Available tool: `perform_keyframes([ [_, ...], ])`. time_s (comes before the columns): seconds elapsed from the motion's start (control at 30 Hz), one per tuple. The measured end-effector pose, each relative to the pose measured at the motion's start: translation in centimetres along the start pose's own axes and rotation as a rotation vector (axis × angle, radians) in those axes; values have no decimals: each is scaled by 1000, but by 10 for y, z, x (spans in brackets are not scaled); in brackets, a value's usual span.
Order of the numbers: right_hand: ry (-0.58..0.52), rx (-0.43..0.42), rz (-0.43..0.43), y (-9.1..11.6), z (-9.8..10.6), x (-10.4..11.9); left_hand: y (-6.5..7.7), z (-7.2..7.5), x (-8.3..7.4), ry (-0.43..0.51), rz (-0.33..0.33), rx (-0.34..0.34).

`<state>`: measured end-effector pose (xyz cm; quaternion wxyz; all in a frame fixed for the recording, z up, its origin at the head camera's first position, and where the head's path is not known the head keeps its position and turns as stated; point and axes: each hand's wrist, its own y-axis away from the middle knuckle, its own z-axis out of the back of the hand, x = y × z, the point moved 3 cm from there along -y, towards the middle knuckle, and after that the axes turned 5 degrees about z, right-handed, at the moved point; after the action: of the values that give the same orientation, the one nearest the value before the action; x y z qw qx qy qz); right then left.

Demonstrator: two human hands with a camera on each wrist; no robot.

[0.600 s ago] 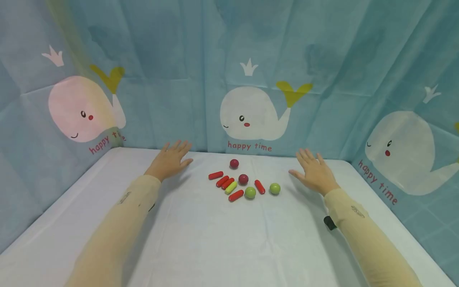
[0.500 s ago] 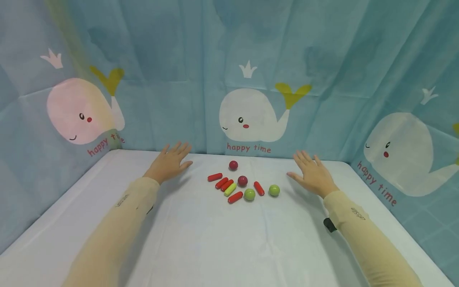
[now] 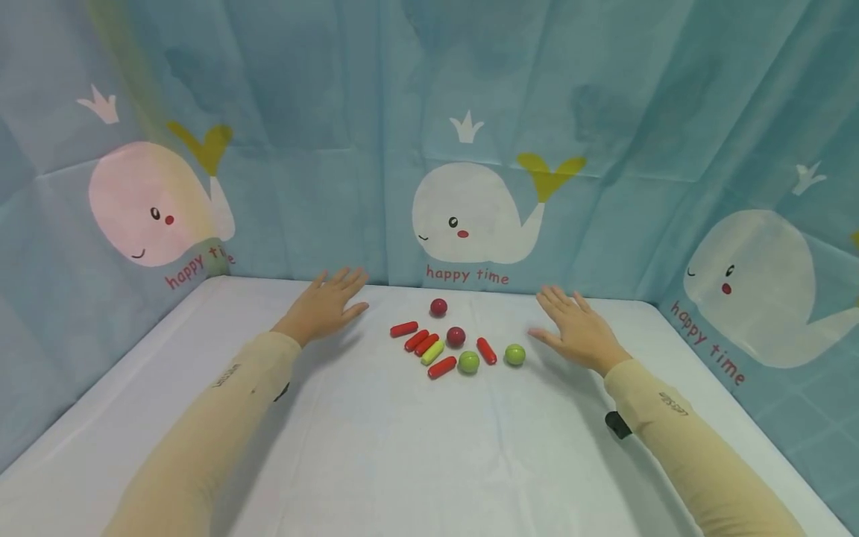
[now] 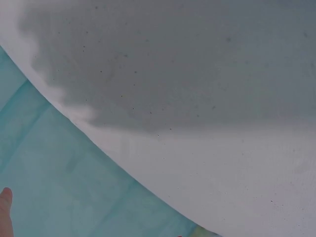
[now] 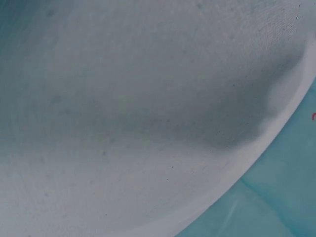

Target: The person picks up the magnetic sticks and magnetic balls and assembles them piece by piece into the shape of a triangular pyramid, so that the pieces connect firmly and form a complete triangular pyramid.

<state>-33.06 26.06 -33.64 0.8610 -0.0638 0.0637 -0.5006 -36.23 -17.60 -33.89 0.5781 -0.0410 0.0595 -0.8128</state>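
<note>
My left hand (image 3: pixel 322 307), fingers spread and straight, hovers over the back left of the table and holds nothing. Opposite it, my right hand (image 3: pixel 580 334) is held flat with the thumb apart, also holding nothing. Between them lie several red sausage-shaped pieces (image 3: pixel 442 367), one yellow-green piece (image 3: pixel 432 352) of like shape, two dark red balls (image 3: pixel 455 337) and two green apple-like balls (image 3: pixel 468 362). The nearest thing to my right hand is the right green ball (image 3: pixel 515 354); neither hand touches anything. In the left wrist view only a fingertip (image 4: pixel 5 212) shows.
A white cloth (image 3: pixel 396 455) covers the table. Behind it and at both sides hangs a blue curtain (image 3: pixel 309 209) with whale prints, close beyond my fingertips. A black wrist device (image 3: pixel 617 424) sits under my right sleeve. Hand shadows fall on the cloth in both wrist views.
My right hand has shifted left, toward the balls, and a little nearer to me. My left hand has moved slightly right. The pieces on the table stay where they were.
</note>
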Motion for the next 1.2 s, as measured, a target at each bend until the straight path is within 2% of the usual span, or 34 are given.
perform_keyframes([
  [0.4,-45,2,17,-4,-1,11,0,-3,-5,4,-53,-25],
  [0.6,-50,5,61,-4,-2,19,1,-4,-8,-21,-97,-43],
  [1.2,-1,-1,160,-7,-5,44,4,-8,-24,-47,-151,0],
])
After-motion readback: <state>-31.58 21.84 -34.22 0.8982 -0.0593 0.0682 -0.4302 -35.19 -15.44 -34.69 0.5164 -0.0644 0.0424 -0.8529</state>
